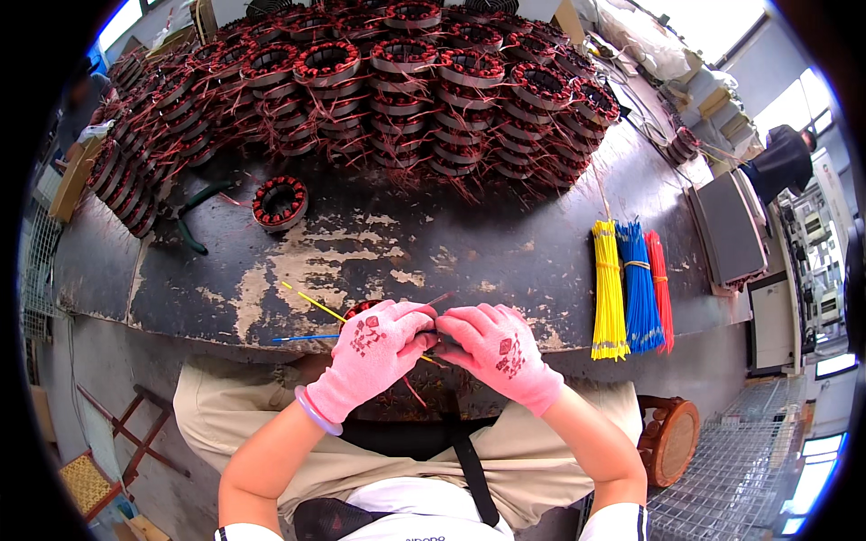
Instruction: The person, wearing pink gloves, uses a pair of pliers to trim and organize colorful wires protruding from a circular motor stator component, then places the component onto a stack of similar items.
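Note:
My left hand point(379, 350) and my right hand point(505, 352), both in pink gloves, meet at the table's near edge. Their thumbs and fingertips are pinched together on thin wire; a dark reddish wire end point(441, 298) pokes up between them. Mostly hidden beneath my left hand is a motor stator point(360, 309) with red windings. A yellow wire point(311, 300) and a blue wire point(302, 339) stick out leftward from under that hand. Exactly how the wires join between the fingertips is hidden.
Tall stacks of wound stators point(397, 99) fill the table's far side. One single stator point(280, 203) lies beside green-handled pliers point(188, 221). At right are tied bundles of yellow wires point(608, 298), blue wires point(639, 302) and red wires point(661, 298). A wooden stool point(669, 440) stands below right.

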Tool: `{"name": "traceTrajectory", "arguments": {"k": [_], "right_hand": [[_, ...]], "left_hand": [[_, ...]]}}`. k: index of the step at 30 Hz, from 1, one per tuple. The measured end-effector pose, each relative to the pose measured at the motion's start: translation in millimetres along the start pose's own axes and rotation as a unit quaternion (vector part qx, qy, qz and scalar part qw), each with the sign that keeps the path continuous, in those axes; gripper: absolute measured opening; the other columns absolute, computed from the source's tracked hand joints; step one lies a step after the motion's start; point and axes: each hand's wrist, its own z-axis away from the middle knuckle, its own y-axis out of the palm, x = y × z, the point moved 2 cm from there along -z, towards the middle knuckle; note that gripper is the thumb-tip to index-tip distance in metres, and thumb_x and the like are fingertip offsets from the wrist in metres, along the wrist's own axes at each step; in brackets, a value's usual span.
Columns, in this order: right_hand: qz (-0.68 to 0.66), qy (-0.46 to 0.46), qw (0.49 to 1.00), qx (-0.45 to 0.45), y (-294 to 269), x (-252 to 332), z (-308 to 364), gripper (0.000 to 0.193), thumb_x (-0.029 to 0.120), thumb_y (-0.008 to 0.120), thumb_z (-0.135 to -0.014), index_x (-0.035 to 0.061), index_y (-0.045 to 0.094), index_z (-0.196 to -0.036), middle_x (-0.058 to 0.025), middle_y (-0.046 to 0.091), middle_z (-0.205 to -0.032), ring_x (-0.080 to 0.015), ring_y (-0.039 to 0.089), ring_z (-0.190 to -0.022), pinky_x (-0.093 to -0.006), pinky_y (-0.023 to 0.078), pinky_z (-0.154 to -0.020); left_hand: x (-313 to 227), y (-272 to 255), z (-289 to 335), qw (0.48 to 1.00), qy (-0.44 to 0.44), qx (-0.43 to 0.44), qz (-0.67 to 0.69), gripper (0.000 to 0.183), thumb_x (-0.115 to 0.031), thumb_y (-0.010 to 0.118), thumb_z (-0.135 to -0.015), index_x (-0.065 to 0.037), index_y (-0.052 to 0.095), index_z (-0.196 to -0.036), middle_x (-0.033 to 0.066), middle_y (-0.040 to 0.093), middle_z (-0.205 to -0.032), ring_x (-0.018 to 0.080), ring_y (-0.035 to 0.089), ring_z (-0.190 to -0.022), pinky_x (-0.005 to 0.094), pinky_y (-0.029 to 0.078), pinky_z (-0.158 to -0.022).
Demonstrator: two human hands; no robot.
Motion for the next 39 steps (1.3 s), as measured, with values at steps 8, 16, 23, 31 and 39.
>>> {"name": "traceTrajectory", "arguments": {"k": [8, 16, 23, 31, 39], "right_hand": [[-0.314, 0.355, 0.871, 0.13, 21, -26, -7, 0.029, 0.03, 0.075, -0.087, 0.0045, 0.068, -0.1, -0.0078, 0.07, -0.089, -0.0252, 0.068, -0.075, -0.0366, 0.053, -0.066], [0.012, 0.093, 0.995, 0.027, 12, -2, 6, 0.032, 0.02, 0.074, -0.087, 0.0058, 0.067, -0.115, -0.0065, 0.071, -0.098, -0.0189, 0.066, -0.073, -0.0335, 0.054, -0.07], [-0.455, 0.369, 0.783, 0.208, 12, -15, 9, 0.02, 0.023, 0.059, -0.099, 0.0044, 0.066, -0.104, -0.0014, 0.067, -0.086, -0.0109, 0.062, -0.076, -0.0267, 0.049, -0.068], [-0.208, 0.217, 0.946, 0.121, 3, -9, -6, 0.014, 0.017, 0.066, -0.092, 0.0038, 0.067, -0.097, -0.0118, 0.068, -0.089, -0.0295, 0.065, -0.078, -0.0352, 0.051, -0.07], [-0.016, 0.148, 0.988, 0.032, -9, -2, 6, 0.037, 0.031, 0.079, -0.079, 0.0106, 0.065, -0.107, -0.0049, 0.067, -0.102, -0.0233, 0.066, -0.086, -0.0379, 0.053, -0.074]], "left_hand": [[-2, -1, -1, 1.0, -0.001, 0.007, -0.005, 0.016, -0.018, 0.074, -0.083, -0.01, 0.072, -0.097, 0.0018, 0.072, -0.109, 0.025, 0.066, -0.086, 0.038, 0.054, -0.076], [-2, -1, -4, 1.0, -0.003, 0.006, 0.013, 0.012, -0.013, 0.071, -0.083, -0.009, 0.07, -0.094, 0.0022, 0.072, -0.11, 0.0257, 0.066, -0.088, 0.0383, 0.054, -0.077], [1, -1, -1, 1.0, 0.011, 0.018, 0.004, 0.017, -0.017, 0.072, -0.085, -0.01, 0.069, -0.1, 0.0023, 0.071, -0.113, 0.0251, 0.066, -0.089, 0.0384, 0.055, -0.076], [1, -1, -1, 0.999, 0.023, 0.025, -0.017, 0.018, -0.021, 0.073, -0.086, -0.011, 0.069, -0.101, 0.0008, 0.07, -0.113, 0.0242, 0.066, -0.089, 0.0382, 0.056, -0.076], [1, -1, -1, 0.999, 0.028, 0.027, -0.005, 0.018, -0.021, 0.072, -0.086, -0.011, 0.069, -0.101, 0.0005, 0.07, -0.114, 0.0242, 0.066, -0.088, 0.039, 0.056, -0.075]]}}
